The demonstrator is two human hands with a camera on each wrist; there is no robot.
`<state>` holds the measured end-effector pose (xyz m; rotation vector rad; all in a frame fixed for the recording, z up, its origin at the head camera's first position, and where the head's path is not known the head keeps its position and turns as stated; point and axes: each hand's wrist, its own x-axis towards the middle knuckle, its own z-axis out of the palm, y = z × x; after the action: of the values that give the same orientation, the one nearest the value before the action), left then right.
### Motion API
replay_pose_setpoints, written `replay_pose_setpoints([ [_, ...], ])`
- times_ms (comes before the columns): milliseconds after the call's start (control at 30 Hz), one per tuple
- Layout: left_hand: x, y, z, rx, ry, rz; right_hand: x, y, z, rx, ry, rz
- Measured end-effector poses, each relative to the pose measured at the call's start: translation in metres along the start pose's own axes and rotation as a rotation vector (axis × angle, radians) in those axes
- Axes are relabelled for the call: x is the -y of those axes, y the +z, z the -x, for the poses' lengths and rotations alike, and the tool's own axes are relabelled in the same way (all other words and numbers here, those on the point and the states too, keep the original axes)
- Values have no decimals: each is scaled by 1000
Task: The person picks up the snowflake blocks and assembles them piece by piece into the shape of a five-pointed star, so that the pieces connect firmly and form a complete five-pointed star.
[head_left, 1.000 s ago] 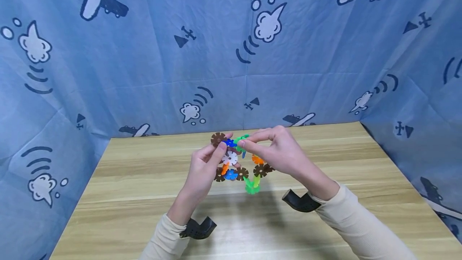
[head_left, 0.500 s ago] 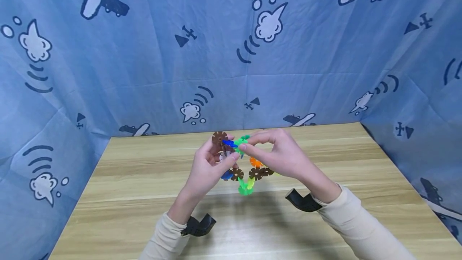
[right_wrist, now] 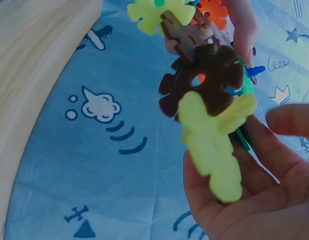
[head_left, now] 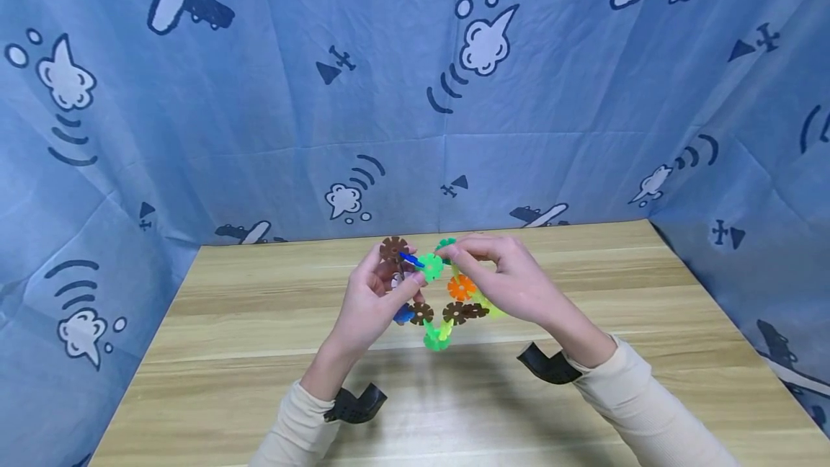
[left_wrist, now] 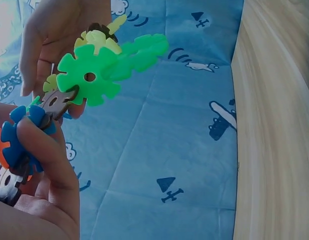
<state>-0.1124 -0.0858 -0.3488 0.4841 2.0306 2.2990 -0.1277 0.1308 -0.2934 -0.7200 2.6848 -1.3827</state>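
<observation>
Notched plastic snowflake discs, joined into one colourful ring-like assembly, hang between the two hands over the table. My left hand [head_left: 372,301] grips its left side; the thumb lies over a blue disc [left_wrist: 17,142] in the left wrist view. A brown disc [head_left: 394,248] stands above the left fingers, with a bright green disc [head_left: 431,267] to its right. At the upper right, my right hand [head_left: 502,274] has its fingertips at a dark green disc [head_left: 444,244]. An orange disc [head_left: 461,287] shows below them. In the right wrist view, fingers curl behind a yellow-green disc [right_wrist: 209,150].
The wooden table [head_left: 259,352] spreads below the hands. Behind it hangs a blue curtain [head_left: 389,114] printed with planes and clouds, which also rises on both sides. A black mount [head_left: 357,403] sits on the left wrist and another black mount [head_left: 550,365] on the right.
The left thumb has shifted right and down to the bright green disc. The right fingertips have moved from that disc to the dark green one. The assembly's lower part has swung slightly left.
</observation>
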Motion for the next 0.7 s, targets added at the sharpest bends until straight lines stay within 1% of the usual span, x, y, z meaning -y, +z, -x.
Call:
replay_pose_setpoints([
  [133, 3, -3, -2, 2, -19, 20, -3, 1, 0, -19, 0, 16],
  [200, 4, -4, -2, 4, -26, 32, -5, 1, 0, -34, -9, 1],
  [267, 6, -5, -3, 5, -25, 38, -8, 2, 0, -49, -10, -30],
  [433, 9, -6, -4, -8, -18, 45, -15, 3, 0, -99, 29, -137],
  [500, 9, -6, -4, -16, -18, 46, -18, 3, 1, -123, 27, -174],
  [700, 11, -4, -6, -34, -27, 44, -22, 4, 2, -174, -30, -267],
])
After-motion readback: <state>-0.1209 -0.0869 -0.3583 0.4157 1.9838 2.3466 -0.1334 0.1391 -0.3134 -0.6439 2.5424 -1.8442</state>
